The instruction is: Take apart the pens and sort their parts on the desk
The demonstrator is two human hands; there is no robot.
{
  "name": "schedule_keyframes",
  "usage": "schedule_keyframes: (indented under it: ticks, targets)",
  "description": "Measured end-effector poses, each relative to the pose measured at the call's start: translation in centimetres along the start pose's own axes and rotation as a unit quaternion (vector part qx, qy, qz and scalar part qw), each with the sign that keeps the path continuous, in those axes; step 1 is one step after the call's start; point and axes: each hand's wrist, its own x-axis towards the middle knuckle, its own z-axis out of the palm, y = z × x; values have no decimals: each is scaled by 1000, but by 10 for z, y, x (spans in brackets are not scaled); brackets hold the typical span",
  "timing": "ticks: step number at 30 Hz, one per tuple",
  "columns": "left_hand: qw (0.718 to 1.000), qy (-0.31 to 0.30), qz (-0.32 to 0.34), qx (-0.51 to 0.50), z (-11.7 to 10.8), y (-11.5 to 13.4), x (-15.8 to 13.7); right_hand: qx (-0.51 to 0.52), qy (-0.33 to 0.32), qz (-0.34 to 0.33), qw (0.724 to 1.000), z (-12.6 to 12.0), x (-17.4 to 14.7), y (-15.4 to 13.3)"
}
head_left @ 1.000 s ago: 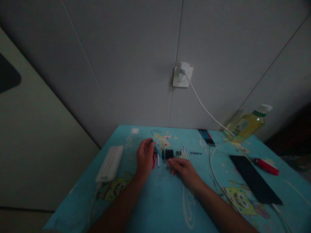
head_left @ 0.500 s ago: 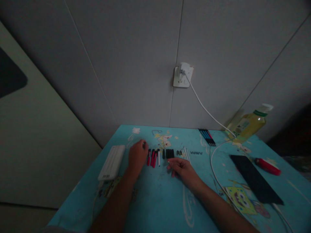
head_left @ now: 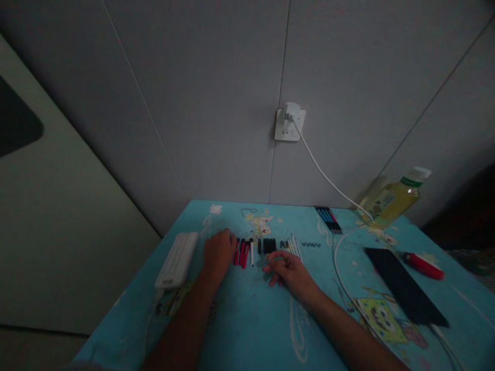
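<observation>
My left hand (head_left: 219,253) rests low over the table with its fingers curled down, just left of several red pen barrels with black ends (head_left: 242,253); what its fingertips hold is hidden. A white barrel (head_left: 252,253) lies to their right. My right hand (head_left: 288,269) has thumb and forefinger pinched together around a tiny pale thing too small to name. Just beyond it lie short black pen parts (head_left: 269,245), small dark pieces (head_left: 284,244), thin white refills (head_left: 296,246) and a row of dark springs (head_left: 311,245).
A white power bank (head_left: 177,260) lies at the left. Several pens (head_left: 328,220) sit at the back right, before a yellow liquid bottle (head_left: 398,198). A white cable (head_left: 338,263) crosses near a black slab (head_left: 406,286) and a red-handled object (head_left: 423,265).
My left hand has lowered slightly, and the dark piece at its fingertips no longer shows. My right hand stays nearly in place, still pinched. The view has shifted slightly.
</observation>
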Motion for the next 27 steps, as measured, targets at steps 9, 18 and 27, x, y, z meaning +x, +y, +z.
schedule_keyframes:
  ticks: [9,18,27]
  targets:
    - [999,26,24,-28,-3,8,-6,-204,106,-147,962,-23,22,-24]
    - [986,62,123,-96,-3,32,-22,-522,134,-125,833,-46,131,-50]
    - [982,56,142,-108,1,34,-27,-598,67,-123,789,-35,160,-46]
